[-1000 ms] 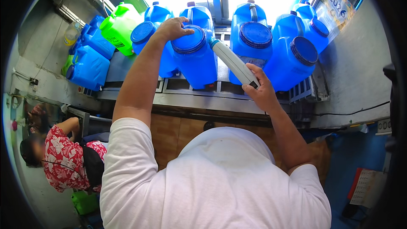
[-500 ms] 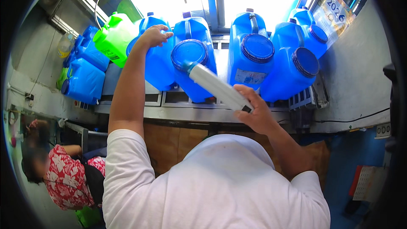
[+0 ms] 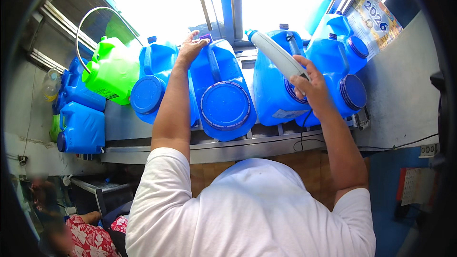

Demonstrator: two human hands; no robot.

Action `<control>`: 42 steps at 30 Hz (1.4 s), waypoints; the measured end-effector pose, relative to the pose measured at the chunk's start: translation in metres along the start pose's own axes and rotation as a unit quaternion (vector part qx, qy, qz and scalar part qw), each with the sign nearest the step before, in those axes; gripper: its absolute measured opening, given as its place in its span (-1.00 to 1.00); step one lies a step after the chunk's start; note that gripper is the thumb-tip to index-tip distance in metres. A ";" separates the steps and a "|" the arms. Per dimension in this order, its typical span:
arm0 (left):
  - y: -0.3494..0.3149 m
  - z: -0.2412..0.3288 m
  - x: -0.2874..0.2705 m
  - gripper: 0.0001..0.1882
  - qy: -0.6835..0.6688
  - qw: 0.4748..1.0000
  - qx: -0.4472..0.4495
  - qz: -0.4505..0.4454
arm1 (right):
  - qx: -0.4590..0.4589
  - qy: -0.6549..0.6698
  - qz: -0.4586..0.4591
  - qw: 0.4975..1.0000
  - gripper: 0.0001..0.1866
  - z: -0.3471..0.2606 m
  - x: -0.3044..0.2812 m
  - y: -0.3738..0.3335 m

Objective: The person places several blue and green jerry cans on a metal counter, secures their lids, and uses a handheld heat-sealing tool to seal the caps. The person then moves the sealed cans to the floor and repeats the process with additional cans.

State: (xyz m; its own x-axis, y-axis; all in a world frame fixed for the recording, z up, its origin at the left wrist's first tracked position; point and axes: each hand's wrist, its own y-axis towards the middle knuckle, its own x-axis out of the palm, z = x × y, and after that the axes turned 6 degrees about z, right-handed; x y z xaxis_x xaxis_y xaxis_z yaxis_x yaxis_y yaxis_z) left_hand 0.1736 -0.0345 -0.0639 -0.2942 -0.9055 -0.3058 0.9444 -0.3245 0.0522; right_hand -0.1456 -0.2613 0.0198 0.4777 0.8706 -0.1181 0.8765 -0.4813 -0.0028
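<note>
A row of blue water jugs stands on the counter under the window. My left hand (image 3: pixel 191 50) reaches to the small purple cap (image 3: pixel 206 37) on top of the middle blue jug (image 3: pixel 231 66). Its fingers look spread and seem to touch the cap's side. My right hand (image 3: pixel 312 85) is closed round the lower end of a long pale-grey corded tool (image 3: pixel 276 52) with a blue-green tip. The tool points up and left, over another blue jug (image 3: pixel 271 95). That jug's large front lid is partly hidden behind my right hand.
Left of my arm stand a blue jug (image 3: pixel 154 57) and a bright green jug (image 3: pixel 114 66). More blue containers (image 3: pixel 83 126) are stacked farther left. Two blue jugs (image 3: pixel 328 62) fill the right end. A black cord (image 3: pixel 301 138) hangs below the tool. Another person (image 3: pixel 90 235) is at lower left.
My left hand has moved right, from the jug on its left to the middle jug's cap. My right hand has raised the tool up and to the right. The view has shifted.
</note>
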 end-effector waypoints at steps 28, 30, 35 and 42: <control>0.013 -0.031 0.001 -0.45 -0.026 0.994 0.057 0.084 | 0.025 -0.114 -0.143 0.983 -0.36 -0.028 0.038 0.086; 0.018 -0.044 0.001 -0.47 -0.017 0.991 0.078 0.109 | 0.021 -0.115 -0.151 0.982 -0.36 -0.028 0.038 0.087; 0.013 -0.039 0.010 -0.47 -0.021 0.991 0.070 0.113 | 0.027 -0.098 -0.153 0.983 -0.36 -0.027 0.038 0.089; 0.003 -0.029 0.009 -0.46 0.010 0.990 0.076 0.115 | 0.011 -0.097 -0.164 0.982 -0.35 -0.030 0.043 0.090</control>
State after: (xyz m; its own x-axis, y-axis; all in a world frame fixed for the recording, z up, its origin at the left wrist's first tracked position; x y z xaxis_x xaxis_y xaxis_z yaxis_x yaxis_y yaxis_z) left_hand 0.1784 -0.0360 -0.0938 -0.0684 -0.9551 -0.2883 0.9530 -0.1480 0.2642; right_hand -0.0440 -0.2643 0.0439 0.1484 0.9442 -0.2941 0.9787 -0.1828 -0.0930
